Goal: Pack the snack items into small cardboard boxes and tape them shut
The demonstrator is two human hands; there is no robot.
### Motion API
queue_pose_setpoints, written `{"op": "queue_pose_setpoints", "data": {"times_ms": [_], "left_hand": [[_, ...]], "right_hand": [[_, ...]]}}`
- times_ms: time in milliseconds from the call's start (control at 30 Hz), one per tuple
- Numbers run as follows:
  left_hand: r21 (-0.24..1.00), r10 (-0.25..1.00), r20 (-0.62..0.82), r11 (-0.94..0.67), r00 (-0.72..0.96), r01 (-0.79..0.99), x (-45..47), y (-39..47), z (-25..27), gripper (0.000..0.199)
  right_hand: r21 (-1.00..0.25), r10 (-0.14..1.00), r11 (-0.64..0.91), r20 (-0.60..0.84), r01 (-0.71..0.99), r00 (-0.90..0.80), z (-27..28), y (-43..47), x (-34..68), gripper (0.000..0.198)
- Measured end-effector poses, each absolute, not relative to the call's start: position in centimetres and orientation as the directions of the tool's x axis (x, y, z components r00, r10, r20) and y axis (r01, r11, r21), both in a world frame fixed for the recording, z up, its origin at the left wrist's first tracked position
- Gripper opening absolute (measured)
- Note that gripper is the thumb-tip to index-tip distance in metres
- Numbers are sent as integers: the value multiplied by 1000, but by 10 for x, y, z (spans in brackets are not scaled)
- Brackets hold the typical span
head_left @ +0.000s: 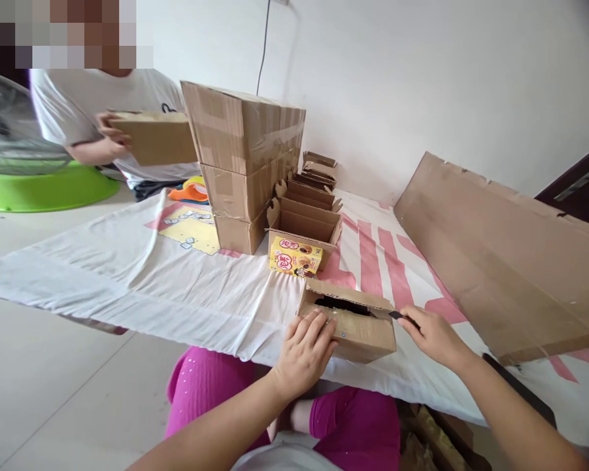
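A small cardboard box (365, 333) sits at the table's near edge, its taped top parted along a dark slit. My left hand (304, 350) holds the box at its left side, fingers laid over the top and the thumb on the front. In my right hand (431, 333) is a small dark knife (406, 319), probably a box cutter, pointing at the right end of the slit. Its blade is hard to make out. Just beyond stands a yellow printed snack carton (295, 257), leaning against an open cardboard box (306, 219).
Taped cartons (245, 170) are stacked in the middle, beside a row of open boxes. A large cardboard sheet or box side (504, 261) rises at right. Across the table, a person (112, 131) holds another box (159, 139). An orange tape dispenser (189, 191) lies near the stack.
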State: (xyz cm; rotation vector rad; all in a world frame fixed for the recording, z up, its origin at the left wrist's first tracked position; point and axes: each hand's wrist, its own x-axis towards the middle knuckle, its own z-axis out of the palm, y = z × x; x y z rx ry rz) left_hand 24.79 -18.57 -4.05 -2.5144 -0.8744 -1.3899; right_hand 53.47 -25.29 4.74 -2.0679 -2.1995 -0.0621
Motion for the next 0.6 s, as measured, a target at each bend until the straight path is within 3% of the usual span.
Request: {"op": "queue_pose_setpoints", "data": {"times_ms": [67, 233, 333, 400, 500, 600], "left_hand": [[163, 418, 808, -835, 414, 525, 246, -187, -40, 32], [296, 409, 861, -887, 303, 354, 235, -190, -44, 38], [455, 527, 838, -817, 140, 355, 225, -187, -53, 46], [587, 657, 746, -726, 110, 360, 221, -184, -60, 52], [705, 764, 618, -642, 183, 300, 221, -182, -70, 51], [734, 768, 602, -640, 217, 227, 226, -189, -77, 42]], "right_hand": [[-133, 988, -18, 152, 991, 38, 16, -257, 548, 32], [-57, 994, -31, 103, 998, 37, -55, -263, 564, 27], [-73, 989, -27, 142, 997, 37, -72, -264, 565, 24], [-201, 966, -32, 247, 979, 82, -70, -264, 562, 27], [-504, 868, 2, 429, 864, 249, -54, -265, 547, 34], [-595, 816, 67, 495, 801, 299, -34, -269, 523, 42]]}}
